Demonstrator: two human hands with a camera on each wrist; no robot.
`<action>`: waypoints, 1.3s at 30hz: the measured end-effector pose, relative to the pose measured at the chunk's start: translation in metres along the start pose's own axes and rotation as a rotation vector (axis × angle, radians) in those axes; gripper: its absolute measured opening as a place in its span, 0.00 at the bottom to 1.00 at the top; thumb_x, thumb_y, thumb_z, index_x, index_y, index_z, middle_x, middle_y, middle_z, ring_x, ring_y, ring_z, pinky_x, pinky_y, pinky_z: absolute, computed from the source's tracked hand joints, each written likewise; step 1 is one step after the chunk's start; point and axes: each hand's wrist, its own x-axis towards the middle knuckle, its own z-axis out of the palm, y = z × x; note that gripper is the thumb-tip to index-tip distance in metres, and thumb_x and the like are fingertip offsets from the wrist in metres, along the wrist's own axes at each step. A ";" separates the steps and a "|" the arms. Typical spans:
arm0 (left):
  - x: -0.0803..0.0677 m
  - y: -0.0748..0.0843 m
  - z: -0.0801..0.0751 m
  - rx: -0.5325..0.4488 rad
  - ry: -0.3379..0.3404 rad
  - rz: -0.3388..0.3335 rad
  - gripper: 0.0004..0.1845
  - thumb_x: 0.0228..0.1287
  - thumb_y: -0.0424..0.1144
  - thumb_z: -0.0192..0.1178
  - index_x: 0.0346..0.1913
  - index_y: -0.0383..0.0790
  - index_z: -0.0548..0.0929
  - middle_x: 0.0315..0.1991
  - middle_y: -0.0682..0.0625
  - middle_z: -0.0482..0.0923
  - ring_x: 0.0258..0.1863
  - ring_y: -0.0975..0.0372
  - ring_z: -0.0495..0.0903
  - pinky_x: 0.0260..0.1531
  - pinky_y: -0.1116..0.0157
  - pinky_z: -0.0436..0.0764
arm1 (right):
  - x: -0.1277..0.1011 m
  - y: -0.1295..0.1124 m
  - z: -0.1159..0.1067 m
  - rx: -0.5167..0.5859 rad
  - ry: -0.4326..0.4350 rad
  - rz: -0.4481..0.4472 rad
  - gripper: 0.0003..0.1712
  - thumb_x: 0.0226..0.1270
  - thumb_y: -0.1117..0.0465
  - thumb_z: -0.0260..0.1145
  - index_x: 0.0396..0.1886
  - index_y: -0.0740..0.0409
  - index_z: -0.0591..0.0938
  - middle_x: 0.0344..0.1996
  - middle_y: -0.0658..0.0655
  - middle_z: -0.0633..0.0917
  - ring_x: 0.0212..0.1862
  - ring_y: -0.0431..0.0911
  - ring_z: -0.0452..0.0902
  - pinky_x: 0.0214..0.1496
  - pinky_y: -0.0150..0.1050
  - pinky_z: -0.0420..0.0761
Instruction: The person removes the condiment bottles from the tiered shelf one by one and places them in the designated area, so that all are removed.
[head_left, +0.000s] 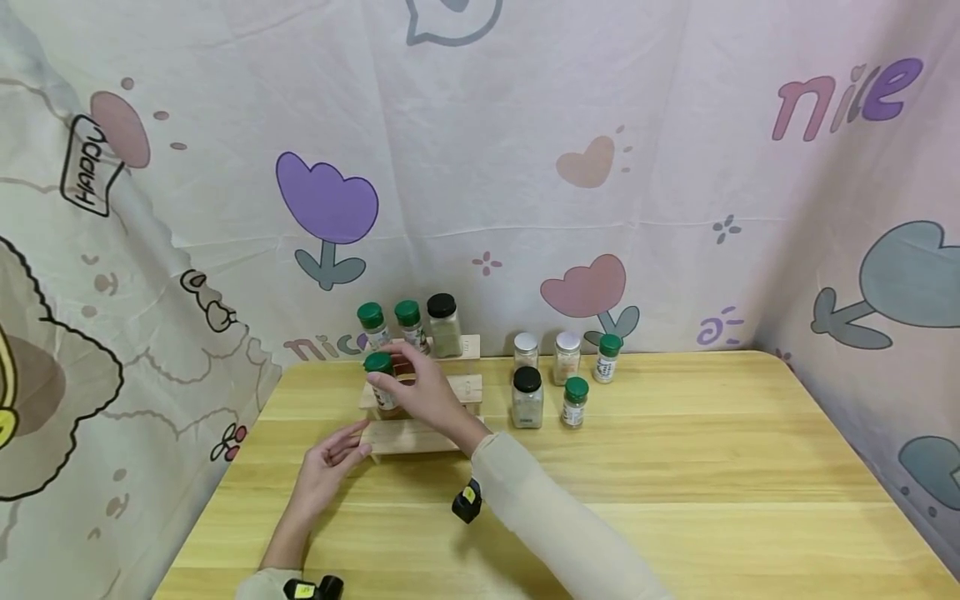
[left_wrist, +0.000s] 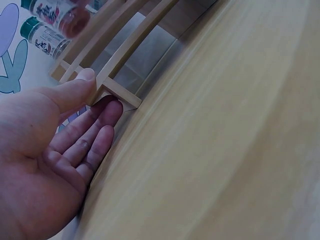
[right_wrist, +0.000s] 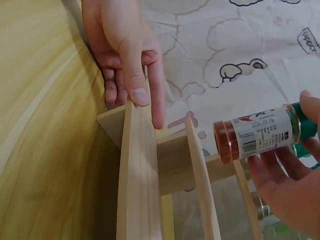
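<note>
A pale, wood-grain table [head_left: 675, 500] stands in a corner hung with cartoon-printed cloth [head_left: 525, 150], tulips and hearts on it; nearest the person, the left hand [head_left: 330, 467] lies at the front left corner of a stepped rack of light wooden slats [head_left: 420, 433], fingers straight and relaxed, the thumb [left_wrist: 80, 85] pressed on the end of the lowest slat and the other fingers beneath that corner, so it steadies the rack rather than grips it; just beyond, the right hand [head_left: 420, 387] holds a small clear spice jar with a green cap and reddish powder inside [right_wrist: 257, 135], fingers and thumb curled about its upper part near the cap, the jar at the middle step, though whether its base touches the slat cannot be told. It looks light and rigid, probably glass or hard plastic, smooth and somewhat slippery at the label, so a hold round the body just under the cap seems safest; dropped, it might crack. On the top step stand two green-capped jars [head_left: 390, 325] and a black-capped jar [head_left: 444, 325]; to the right, on the table, a cluster of further jars [head_left: 562, 375] with white, black and green caps.
</note>
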 end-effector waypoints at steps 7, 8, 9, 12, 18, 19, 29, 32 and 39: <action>0.000 0.000 0.000 0.006 -0.002 -0.002 0.26 0.74 0.41 0.65 0.70 0.37 0.77 0.58 0.34 0.81 0.50 0.72 0.82 0.47 0.73 0.83 | -0.009 0.001 -0.012 0.013 -0.019 -0.020 0.22 0.74 0.52 0.69 0.63 0.52 0.79 0.52 0.51 0.84 0.54 0.44 0.82 0.51 0.33 0.84; 0.000 0.000 0.000 0.006 -0.002 -0.005 0.26 0.74 0.42 0.65 0.70 0.37 0.77 0.59 0.34 0.81 0.50 0.71 0.82 0.47 0.73 0.83 | -0.011 0.001 -0.014 0.010 -0.023 -0.027 0.22 0.74 0.52 0.69 0.63 0.52 0.79 0.52 0.51 0.84 0.54 0.44 0.82 0.51 0.33 0.84; 0.000 0.000 0.000 0.005 0.000 -0.007 0.26 0.73 0.42 0.65 0.70 0.37 0.77 0.58 0.34 0.81 0.50 0.71 0.82 0.47 0.73 0.83 | -0.013 0.000 -0.016 0.006 -0.027 -0.032 0.22 0.74 0.52 0.69 0.63 0.52 0.79 0.51 0.50 0.84 0.53 0.43 0.82 0.51 0.33 0.84; 0.000 0.001 0.000 0.004 0.001 -0.012 0.26 0.73 0.42 0.65 0.70 0.37 0.77 0.59 0.34 0.81 0.50 0.71 0.82 0.46 0.72 0.83 | -0.017 -0.002 -0.021 0.002 -0.035 -0.048 0.23 0.73 0.54 0.70 0.63 0.54 0.79 0.50 0.51 0.84 0.52 0.43 0.82 0.51 0.34 0.84; 0.001 0.000 -0.001 0.004 0.002 0.004 0.25 0.73 0.41 0.65 0.69 0.36 0.77 0.59 0.34 0.81 0.51 0.72 0.81 0.47 0.73 0.83 | -0.026 -0.008 -0.033 -0.012 -0.036 -0.057 0.24 0.72 0.55 0.71 0.63 0.54 0.79 0.50 0.51 0.84 0.52 0.44 0.82 0.52 0.37 0.84; 0.001 0.000 -0.001 0.006 0.002 0.008 0.25 0.73 0.40 0.65 0.69 0.36 0.77 0.59 0.34 0.81 0.51 0.73 0.81 0.47 0.73 0.83 | -0.027 -0.009 -0.035 -0.010 -0.033 -0.058 0.24 0.72 0.55 0.71 0.63 0.54 0.79 0.50 0.52 0.84 0.52 0.44 0.82 0.53 0.38 0.85; 0.002 0.000 -0.002 -0.001 -0.007 0.028 0.25 0.73 0.39 0.65 0.69 0.35 0.77 0.58 0.33 0.81 0.50 0.72 0.82 0.47 0.73 0.83 | -0.044 -0.012 -0.050 0.054 0.030 -0.109 0.20 0.69 0.61 0.73 0.59 0.56 0.80 0.48 0.55 0.84 0.52 0.49 0.82 0.55 0.40 0.85; 0.001 0.000 -0.002 -0.006 -0.012 0.025 0.25 0.74 0.39 0.64 0.70 0.35 0.76 0.59 0.33 0.80 0.50 0.72 0.82 0.47 0.73 0.83 | -0.051 -0.012 -0.055 0.056 0.038 -0.115 0.20 0.69 0.62 0.73 0.58 0.57 0.80 0.47 0.55 0.85 0.51 0.49 0.82 0.54 0.40 0.85; 0.001 -0.001 -0.002 -0.005 -0.007 0.024 0.25 0.74 0.38 0.64 0.70 0.34 0.76 0.58 0.32 0.80 0.50 0.73 0.81 0.47 0.74 0.83 | -0.067 -0.018 -0.069 0.078 0.046 -0.102 0.22 0.68 0.64 0.74 0.60 0.58 0.80 0.48 0.56 0.84 0.53 0.52 0.82 0.56 0.43 0.84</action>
